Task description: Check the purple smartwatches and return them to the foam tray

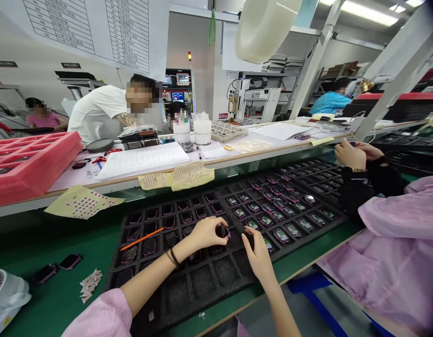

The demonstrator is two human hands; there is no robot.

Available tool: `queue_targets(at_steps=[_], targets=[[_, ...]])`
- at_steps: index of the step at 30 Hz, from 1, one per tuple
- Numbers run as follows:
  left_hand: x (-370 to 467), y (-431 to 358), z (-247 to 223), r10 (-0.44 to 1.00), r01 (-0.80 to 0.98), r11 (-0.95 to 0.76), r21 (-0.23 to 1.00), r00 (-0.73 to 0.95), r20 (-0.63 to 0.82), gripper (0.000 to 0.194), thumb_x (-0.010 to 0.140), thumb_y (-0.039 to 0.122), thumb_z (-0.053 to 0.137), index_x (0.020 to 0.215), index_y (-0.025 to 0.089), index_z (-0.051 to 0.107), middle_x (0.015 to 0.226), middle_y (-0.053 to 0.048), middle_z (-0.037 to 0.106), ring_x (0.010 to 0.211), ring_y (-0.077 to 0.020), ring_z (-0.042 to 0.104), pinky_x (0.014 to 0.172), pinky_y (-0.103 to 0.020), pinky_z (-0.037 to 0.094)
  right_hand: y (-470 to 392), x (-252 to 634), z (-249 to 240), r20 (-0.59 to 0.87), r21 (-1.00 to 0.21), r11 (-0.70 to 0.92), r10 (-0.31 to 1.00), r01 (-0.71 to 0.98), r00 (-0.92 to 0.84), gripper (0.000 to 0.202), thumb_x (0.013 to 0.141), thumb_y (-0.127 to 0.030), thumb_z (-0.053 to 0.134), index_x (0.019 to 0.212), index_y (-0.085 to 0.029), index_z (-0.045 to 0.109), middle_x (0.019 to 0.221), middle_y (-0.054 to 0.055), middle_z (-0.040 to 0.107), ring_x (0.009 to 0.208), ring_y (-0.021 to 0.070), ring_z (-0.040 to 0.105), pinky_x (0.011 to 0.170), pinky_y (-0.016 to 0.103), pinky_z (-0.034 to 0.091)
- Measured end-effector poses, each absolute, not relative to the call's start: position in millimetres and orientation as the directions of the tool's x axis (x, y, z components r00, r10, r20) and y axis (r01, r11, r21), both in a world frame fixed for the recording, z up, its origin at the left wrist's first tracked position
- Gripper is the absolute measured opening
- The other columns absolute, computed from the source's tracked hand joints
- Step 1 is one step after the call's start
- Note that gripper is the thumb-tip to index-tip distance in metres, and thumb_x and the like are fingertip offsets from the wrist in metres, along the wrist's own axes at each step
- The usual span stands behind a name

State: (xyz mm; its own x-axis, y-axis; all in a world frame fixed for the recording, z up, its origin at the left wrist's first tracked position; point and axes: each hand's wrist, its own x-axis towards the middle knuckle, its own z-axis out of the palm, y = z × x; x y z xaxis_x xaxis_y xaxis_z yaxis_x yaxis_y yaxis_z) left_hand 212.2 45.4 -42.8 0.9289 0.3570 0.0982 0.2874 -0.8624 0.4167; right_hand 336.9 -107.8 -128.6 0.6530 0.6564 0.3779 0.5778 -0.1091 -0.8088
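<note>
The green work surface (79, 238) was seen only in parts, since much of it was covered by the black foam tray (216, 295). Some pockets of this tray were hidden by both forearms. Above it, the view was crossed by a shelf (237, 162), from which yellow dotted sheets (193, 175) were hung. At the right, the pink garment (406, 206) of a co-worker was cut off by the edge, as were the red foam tray (37, 175) at the left and the printed paper (97, 28) at the top. By the left hand (205, 234), a dark device (222, 231) with a purplish rim was held in a narrow pinch, over the tray; its face was partly covered by fingers. The right hand (260, 252) was held partly open near it; whether something dark was gripped there could not be told. An orange stick (142, 239) was laid across the pockets.
</note>
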Motion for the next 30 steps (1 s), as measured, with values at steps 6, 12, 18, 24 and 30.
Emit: queue_targets(at_steps=[6,12,18,24,30], targets=[[190.4,43.7,-42.0,0.372,0.382,-0.884,0.269,0.924,-0.089,0.038,0.067,0.027,0.071,0.103,0.018,0.065,0.104,-0.009,0.066,0.096,-0.0261,0.062,0.081,-0.033,0.05,-106.6,338.3,-132.5,0.347,-0.806,-0.142,0.673,0.575,0.653,0.035,0.092,-0.048,0.041,0.116,-0.023,0.05,0.115,0.013,0.059,0.112,0.0295,0.054,0.095,0.05,0.043],[196.1,29.0,-46.9,0.311,0.335,-0.935,0.117,0.933,-0.18,0.03,0.071,0.022,0.07,0.1,0.016,0.064,0.107,-0.012,0.061,0.102,-0.0268,0.058,0.083,-0.033,0.051,-107.0,338.8,-134.3,0.273,-0.822,-0.195,0.69,0.536,0.67,0.041,0.091,-0.053,0.039,0.117,-0.023,0.05,0.116,0.013,0.059,0.112,0.03,0.054,0.092,0.048,0.046],[195.7,28.4,-47.2,0.311,0.338,-0.932,0.134,0.932,-0.185,0.038,0.072,0.017,0.067,0.109,0.014,0.061,0.111,-0.015,0.061,0.102,-0.0272,0.06,0.086,-0.035,0.051,-106.8,338.5,-134.8,0.306,-0.806,-0.188,0.68,0.562,0.666,0.038,0.092,-0.051,0.038,0.115,-0.023,0.051,0.116,0.012,0.059,0.113,0.0291,0.054,0.094,0.048,0.045],[194.3,31.9,-50.5,0.233,0.27,-0.933,0.239,0.957,-0.173,0.035,0.074,0.015,0.061,0.109,0.013,0.063,0.103,-0.014,0.066,0.095,-0.027,0.064,0.082,-0.034,0.052,-107.5,338.3,-134.6,0.328,-0.785,-0.186,0.684,0.59,0.651,0.036,0.092,-0.05,0.039,0.112,-0.023,0.053,0.113,0.011,0.061,0.11,0.0285,0.056,0.092,0.047,0.046],[193.0,37.1,-52.0,0.29,0.317,-0.869,0.38,0.949,-0.127,0.038,0.065,0.018,0.07,0.103,0.017,0.068,0.1,-0.01,0.068,0.093,-0.0245,0.064,0.081,-0.03,0.051,-108.2,338.4,-135.0,0.347,-0.776,-0.185,0.672,0.603,0.654,0.037,0.092,-0.05,0.039,0.111,-0.022,0.053,0.11,0.012,0.061,0.108,0.0286,0.056,0.091,0.047,0.046]])
